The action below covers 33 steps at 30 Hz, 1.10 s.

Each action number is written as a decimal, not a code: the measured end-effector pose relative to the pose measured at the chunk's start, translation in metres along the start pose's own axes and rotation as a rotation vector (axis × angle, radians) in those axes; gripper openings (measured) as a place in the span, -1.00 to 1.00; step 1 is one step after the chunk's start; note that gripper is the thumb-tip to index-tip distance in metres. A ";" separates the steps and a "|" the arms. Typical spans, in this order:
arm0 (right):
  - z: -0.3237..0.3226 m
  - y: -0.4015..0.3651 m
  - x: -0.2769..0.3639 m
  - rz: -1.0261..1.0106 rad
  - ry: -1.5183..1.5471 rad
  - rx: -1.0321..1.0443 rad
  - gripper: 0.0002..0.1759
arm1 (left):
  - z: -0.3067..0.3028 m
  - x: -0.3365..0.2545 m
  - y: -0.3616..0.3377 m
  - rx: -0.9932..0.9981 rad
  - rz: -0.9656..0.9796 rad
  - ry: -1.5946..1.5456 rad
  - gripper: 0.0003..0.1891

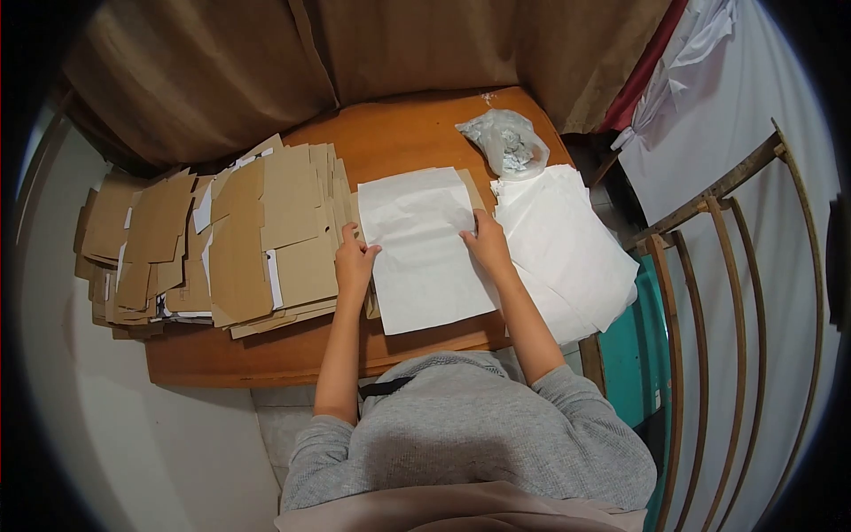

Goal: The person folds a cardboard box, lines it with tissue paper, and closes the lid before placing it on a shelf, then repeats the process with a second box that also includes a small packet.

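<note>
A white sheet of paper [430,257], slightly creased, lies in front of me over a piece of brown cardboard [477,188] that shows along its edges. My left hand [355,260] is at the sheet's left edge, its thumb resting on the paper and its fingers bent at the side. Opposite it, my right hand [487,243] pinches the right edge with the thumb on top; the other fingers are partly hidden. Beside my right hand sits a stack of white sheets [563,253]. Close to my left hand are piled flat cardboard pieces [292,199].
The orange-brown table [390,133] carries further cardboard piles [151,235] at the left. A clear plastic bag [507,144] with silvery contents stands at the back right. A wooden rack [709,222] is right of the table, a brown curtain [408,53] behind it.
</note>
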State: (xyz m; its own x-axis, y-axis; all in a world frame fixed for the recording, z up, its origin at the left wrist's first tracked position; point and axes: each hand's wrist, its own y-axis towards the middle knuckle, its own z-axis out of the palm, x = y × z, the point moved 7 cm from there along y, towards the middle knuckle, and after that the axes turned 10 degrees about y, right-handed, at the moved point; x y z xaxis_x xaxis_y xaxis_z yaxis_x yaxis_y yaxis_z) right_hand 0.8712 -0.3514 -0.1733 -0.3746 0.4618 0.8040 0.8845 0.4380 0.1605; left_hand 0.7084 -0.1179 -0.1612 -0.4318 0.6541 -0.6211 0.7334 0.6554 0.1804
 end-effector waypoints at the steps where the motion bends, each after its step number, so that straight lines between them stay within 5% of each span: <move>1: 0.000 -0.002 -0.002 0.055 0.005 0.024 -0.38 | -0.001 -0.003 -0.001 0.002 -0.007 -0.004 -0.36; 4: -0.007 -0.010 0.012 0.036 -0.162 0.014 -0.26 | -0.003 -0.015 -0.009 0.132 -0.114 0.109 -0.32; 7: -0.014 -0.008 0.042 0.067 -0.195 0.090 -0.15 | -0.014 -0.039 -0.012 0.011 0.030 0.366 -0.21; 8: -0.012 -0.005 0.041 0.071 -0.197 0.093 -0.15 | -0.009 -0.046 -0.009 -0.028 0.208 0.368 -0.17; 9: -0.008 -0.001 0.050 -0.088 -0.215 0.120 -0.10 | -0.008 -0.059 -0.010 -0.066 0.388 0.367 -0.13; 13: 0.014 0.004 0.067 -0.446 -0.376 0.225 0.03 | 0.012 -0.074 0.001 0.032 0.491 0.444 -0.08; 15: 0.023 0.003 0.064 -0.434 -0.392 0.248 0.00 | 0.033 -0.069 0.004 0.167 0.483 0.482 -0.11; 31: 0.034 0.000 0.056 -0.474 -0.379 0.023 -0.28 | 0.069 -0.035 0.009 0.161 0.393 0.555 -0.32; 33: 0.036 -0.009 0.059 -0.467 -0.295 0.136 -0.37 | 0.070 -0.034 0.009 0.155 0.397 0.563 -0.30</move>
State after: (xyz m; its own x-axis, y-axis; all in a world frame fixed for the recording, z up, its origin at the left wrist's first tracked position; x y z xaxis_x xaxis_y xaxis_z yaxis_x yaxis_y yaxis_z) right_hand 0.8315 -0.3000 -0.1486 -0.7966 0.3823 0.4683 0.5697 0.7340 0.3698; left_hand 0.7664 -0.1609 -0.1914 -0.2919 0.9558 -0.0341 0.9399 0.2933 0.1748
